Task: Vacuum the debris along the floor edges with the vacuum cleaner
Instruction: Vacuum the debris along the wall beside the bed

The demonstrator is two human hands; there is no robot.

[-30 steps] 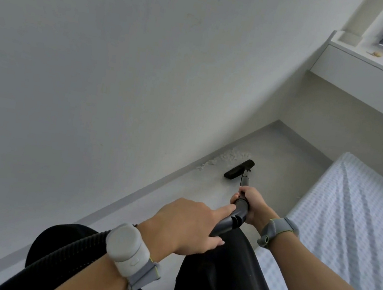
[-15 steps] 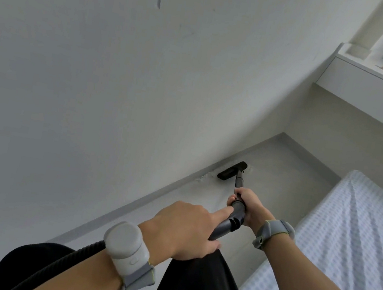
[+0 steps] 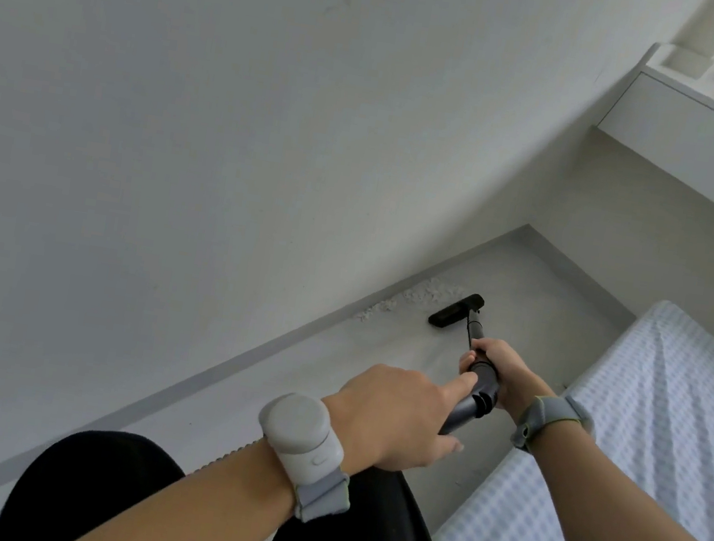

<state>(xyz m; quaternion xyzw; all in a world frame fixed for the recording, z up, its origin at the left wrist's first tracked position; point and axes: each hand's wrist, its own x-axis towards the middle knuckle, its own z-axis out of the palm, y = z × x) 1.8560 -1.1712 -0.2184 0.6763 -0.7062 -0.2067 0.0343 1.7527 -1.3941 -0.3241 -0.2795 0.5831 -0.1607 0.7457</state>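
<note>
On my feed, both arms reach forward and down. The left forearm (image 3: 179,517) enters from the bottom edge, bare, with a grey strapped sensor unit (image 3: 302,440) on the wrist. The left hand (image 3: 393,419) lies back-up. Its index finger (image 3: 458,385) runs straight along the vacuum wand (image 3: 471,405), while the thumb and remaining fingers curl round it. The right forearm (image 3: 633,520) enters from the lower right, also bare, with a grey band (image 3: 555,420) on the wrist. The right hand (image 3: 500,366) sits ahead of the left, just beyond that fingertip, with its fingers wrapped round the same wand. The legs (image 3: 95,490), in black cloth, show below the arms.
</note>
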